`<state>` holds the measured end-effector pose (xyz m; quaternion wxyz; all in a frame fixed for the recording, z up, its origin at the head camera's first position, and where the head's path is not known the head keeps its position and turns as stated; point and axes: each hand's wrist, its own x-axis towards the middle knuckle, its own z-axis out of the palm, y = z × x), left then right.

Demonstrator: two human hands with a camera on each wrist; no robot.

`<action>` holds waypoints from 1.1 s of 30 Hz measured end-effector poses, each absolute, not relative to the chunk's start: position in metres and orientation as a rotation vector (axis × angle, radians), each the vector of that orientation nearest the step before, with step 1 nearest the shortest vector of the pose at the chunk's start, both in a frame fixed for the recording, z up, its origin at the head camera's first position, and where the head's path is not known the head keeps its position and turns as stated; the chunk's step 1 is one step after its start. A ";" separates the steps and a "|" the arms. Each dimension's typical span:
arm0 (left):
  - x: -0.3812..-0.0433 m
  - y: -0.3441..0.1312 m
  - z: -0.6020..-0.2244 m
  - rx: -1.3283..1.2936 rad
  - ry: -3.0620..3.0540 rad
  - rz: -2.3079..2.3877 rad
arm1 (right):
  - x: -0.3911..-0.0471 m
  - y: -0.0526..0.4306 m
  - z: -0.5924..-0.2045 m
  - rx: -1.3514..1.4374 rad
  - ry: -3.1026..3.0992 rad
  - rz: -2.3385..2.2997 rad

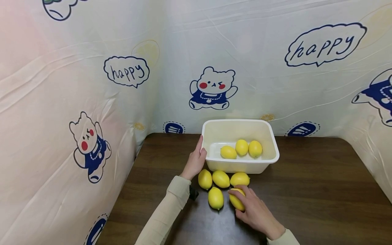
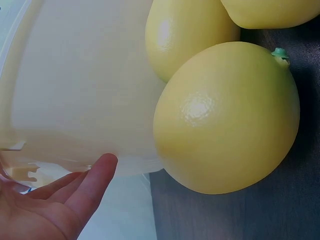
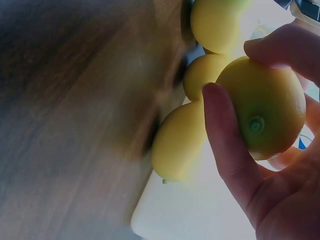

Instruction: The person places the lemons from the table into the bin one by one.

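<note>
A white plastic bin [image 1: 237, 166] stands on the table with three lemons [image 1: 242, 147] inside it. My left hand [image 1: 195, 161] rests against the bin's left side; its fingers look straight, with the thumb [image 2: 100, 175] near the front corner. My right hand [image 1: 255, 211] grips a lemon [image 3: 267, 107] between thumb and fingers, in front of the bin. Before the bin's front wall, a row of three lemons [image 1: 221, 179] lies on the table. Another lemon [image 1: 215, 198] is nearer me, left of the held one. In the head view, fingers cover part of the held lemon.
The dark wooden table [image 1: 315, 183] reaches out on both sides of the bin. A pale printed cloth [image 1: 171, 68] hangs behind the table and along its sides, close behind the bin's back rim. Part of a dark object [image 1: 193, 193] shows at my left wrist.
</note>
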<state>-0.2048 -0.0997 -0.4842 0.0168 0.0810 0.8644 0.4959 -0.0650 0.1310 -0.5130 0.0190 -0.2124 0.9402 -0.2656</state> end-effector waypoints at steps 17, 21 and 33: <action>-0.206 -0.099 -0.484 0.238 2.709 1.525 | -0.068 0.135 -0.501 -0.668 2.964 -0.857; -0.206 -0.100 -0.484 0.230 2.689 1.530 | -0.068 0.136 -0.498 -0.646 2.969 -0.876; -0.205 -0.100 -0.483 0.225 2.691 1.529 | -0.070 0.138 -0.493 -0.713 3.059 -0.885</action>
